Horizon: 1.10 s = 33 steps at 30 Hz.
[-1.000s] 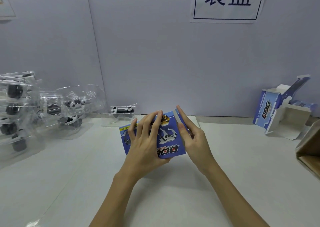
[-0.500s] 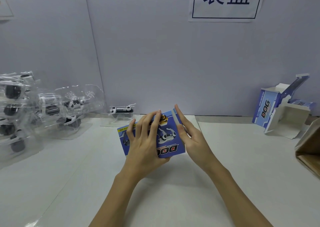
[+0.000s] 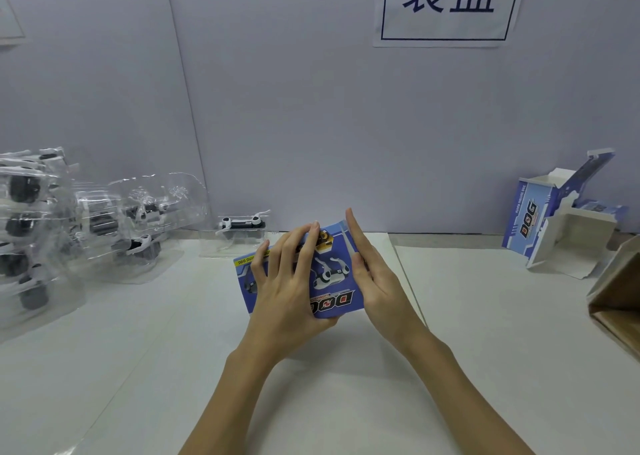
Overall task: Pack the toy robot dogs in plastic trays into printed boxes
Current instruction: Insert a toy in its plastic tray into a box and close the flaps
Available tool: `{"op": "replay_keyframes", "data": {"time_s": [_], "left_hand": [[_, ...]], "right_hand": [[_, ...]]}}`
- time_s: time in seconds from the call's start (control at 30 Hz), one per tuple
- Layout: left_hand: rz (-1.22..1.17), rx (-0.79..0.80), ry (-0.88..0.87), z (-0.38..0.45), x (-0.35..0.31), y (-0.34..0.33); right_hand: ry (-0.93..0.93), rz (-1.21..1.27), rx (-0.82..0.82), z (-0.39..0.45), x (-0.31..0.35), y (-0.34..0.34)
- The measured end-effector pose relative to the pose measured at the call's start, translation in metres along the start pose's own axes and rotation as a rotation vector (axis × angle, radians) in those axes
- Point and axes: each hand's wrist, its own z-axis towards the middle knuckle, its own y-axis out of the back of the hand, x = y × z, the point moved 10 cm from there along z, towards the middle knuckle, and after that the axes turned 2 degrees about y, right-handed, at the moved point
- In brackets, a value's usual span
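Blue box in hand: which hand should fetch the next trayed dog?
Probably left: the trayed dogs lie on the left hand's side. But it grips the blue box; the right hand only presses flat.

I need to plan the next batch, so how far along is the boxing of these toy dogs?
Early on, it seems. No sealed box stands aside. In hand: the left hand grips a blue printed box while the right hand lies flat against its end, apparently closing it. Left: the stacked trays of dogs, a single tray by the wall, and an open box.
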Motion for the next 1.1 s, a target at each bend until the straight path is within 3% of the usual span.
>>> {"op": "replay_keyframes", "data": {"time_s": [0.47, 0.7, 1.1], "left_hand": [[0.014, -0.004, -0.001, 0.000, -0.002, 0.003], [0.013, -0.036, 0.056, 0.002, 0.009, 0.008], [-0.030, -0.050, 0.083, 0.004, 0.008, 0.009]], "right_hand": [[0.030, -0.078, -0.024, -0.001, -0.001, -0.003], [0.059, -0.136, -0.158, -0.007, -0.002, 0.006], [0.051, -0.004, -0.156, -0.004, -0.009, -0.002]]}}
